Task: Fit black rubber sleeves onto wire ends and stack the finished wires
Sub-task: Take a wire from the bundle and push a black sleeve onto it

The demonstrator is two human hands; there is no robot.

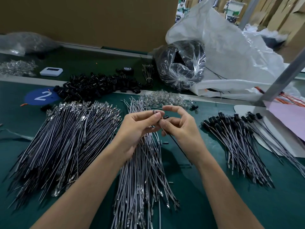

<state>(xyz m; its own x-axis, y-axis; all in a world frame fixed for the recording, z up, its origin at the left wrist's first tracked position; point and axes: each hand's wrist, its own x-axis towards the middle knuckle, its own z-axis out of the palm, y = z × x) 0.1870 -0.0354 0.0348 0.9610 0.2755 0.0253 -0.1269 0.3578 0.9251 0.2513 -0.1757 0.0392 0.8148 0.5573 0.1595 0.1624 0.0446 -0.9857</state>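
Above the middle wire pile [142,164], my left hand [138,128] pinches a small dark piece at its fingertips. My right hand [179,124] holds a thin wire [179,148] that hangs down to the right, with a black rubber sleeve [165,117] at its top end between my fingers. Loose black sleeves [99,85] lie heaped at the back left. Wires with sleeves on them [239,138] are stacked at the right. A big pile of bare wires [62,142] fills the left.
A green mat [214,204] covers the table. A clear bag of black parts [181,65] and a large white sack [231,52] stand at the back right. A white device [51,71], a tape roll [127,69] and clear small parts [163,98] lie behind. A metal post [283,71] rises right.
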